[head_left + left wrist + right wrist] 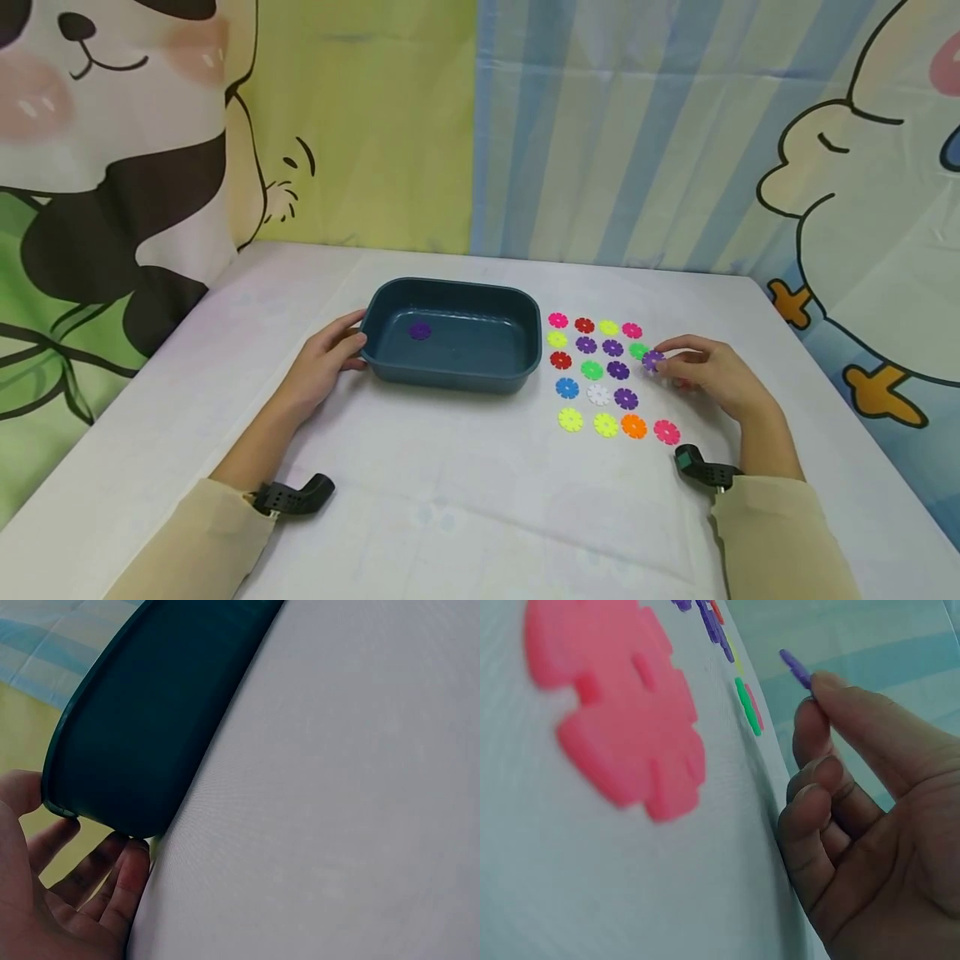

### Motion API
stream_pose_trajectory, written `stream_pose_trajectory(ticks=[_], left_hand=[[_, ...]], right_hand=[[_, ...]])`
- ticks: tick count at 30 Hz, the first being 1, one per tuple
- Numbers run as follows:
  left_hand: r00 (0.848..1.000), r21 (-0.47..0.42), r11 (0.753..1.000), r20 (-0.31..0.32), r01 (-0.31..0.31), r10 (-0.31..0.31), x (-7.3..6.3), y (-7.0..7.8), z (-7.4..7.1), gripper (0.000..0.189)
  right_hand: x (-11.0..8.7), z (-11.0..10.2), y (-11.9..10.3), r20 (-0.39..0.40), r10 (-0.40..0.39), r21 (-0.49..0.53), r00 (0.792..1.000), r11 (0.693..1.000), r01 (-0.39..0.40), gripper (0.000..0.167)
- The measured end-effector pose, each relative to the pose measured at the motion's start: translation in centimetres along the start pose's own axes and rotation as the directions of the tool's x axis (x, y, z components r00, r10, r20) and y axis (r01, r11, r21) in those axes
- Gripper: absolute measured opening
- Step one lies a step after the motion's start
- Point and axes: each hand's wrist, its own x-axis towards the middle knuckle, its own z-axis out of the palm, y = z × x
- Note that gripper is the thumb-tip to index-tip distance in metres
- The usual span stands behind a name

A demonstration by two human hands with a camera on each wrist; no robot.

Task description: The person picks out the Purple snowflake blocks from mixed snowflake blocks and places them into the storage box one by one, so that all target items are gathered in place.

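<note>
At the left end of a dark teal plastic tub (442, 377), my left hand (322, 358) holds the rim. The left wrist view shows the thumb at the rim (56, 802) and the fingers against the end wall below it. Inside the tub lies one purple snowflake disc (420, 332). My right hand (716, 375) pinches another purple snowflake disc (796, 669) between thumb and forefinger, raised off the table. Just left of that hand is a green disc (638, 350); a red-pink one beneath it is partly hidden.
Rows of flat snowflake discs lie right of the tub, among them a blue disc (567, 388), a white disc (598, 394), an orange disc (633, 427) and a pink disc (667, 432). A white cloth covers the table (465, 517). Cartoon-printed curtains (360, 125) hang behind.
</note>
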Motion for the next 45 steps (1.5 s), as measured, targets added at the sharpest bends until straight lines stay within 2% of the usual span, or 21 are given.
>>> stream_pose_trajectory(ticks=[8, 13, 18, 22, 30, 35, 40, 43, 45], left_hand=[[1.000, -0.004, 1.000, 0.007, -0.001, 0.001, 0.0, -0.2, 0.0, 0.055], [1.000, 0.003, 1.000, 0.002, -0.001, 0.001, 0.0, -0.1, 0.0, 0.056], [1.000, -0.007, 1.000, -0.002, -0.009, 0.009, 0.0, -0.1, 0.0, 0.056], [1.000, -0.020, 1.000, 0.002, -0.005, 0.005, -0.1, -0.2, 0.0, 0.056], [1.000, -0.010, 1.000, -0.001, 0.001, -0.001, -0.1, -0.1, 0.0, 0.056], [1.000, -0.005, 1.000, -0.001, 0.008, -0.008, 0.0, -0.1, 0.0, 0.056], [1.000, -0.005, 1.000, -0.004, 0.012, -0.012, 0.1, 0.0, -0.1, 0.056], [1.000, -0.009, 1.000, -0.003, 0.012, -0.012, 0.1, 0.0, -0.1, 0.055], [1.000, -0.009, 1.000, -0.003, 0.013, -0.013, 0.1, 0.1, 0.0, 0.055]], right_hand=[[0.1, -0.5, 0.3, -0.047, 0.055, 0.145, 0.997, 0.988, -0.047, 0.064], [-0.2, -0.9, -0.8, -0.094, 0.034, 0.236, 0.995, 0.972, -0.010, 0.059], [-0.6, -1.2, -2.0, -0.138, 0.014, 0.276, 0.990, 0.961, 0.025, 0.056], [-0.7, -1.2, -2.4, -0.145, 0.021, 0.326, 0.989, 0.945, 0.028, 0.055], [-0.8, -1.3, -3.4, -0.165, 0.087, 0.446, 0.982, 0.895, -0.005, 0.057], [-1.1, -1.4, -4.6, -0.187, 0.097, 0.489, 0.977, 0.872, 0.007, 0.060], [-1.1, -1.2, -6.0, -0.194, 0.061, 0.534, 0.979, 0.844, 0.053, 0.059], [-1.0, -0.9, -6.8, -0.195, 0.049, 0.537, 0.980, 0.841, 0.065, 0.059], [-0.8, -0.8, -7.4, -0.199, 0.046, 0.520, 0.979, 0.851, 0.066, 0.061]])
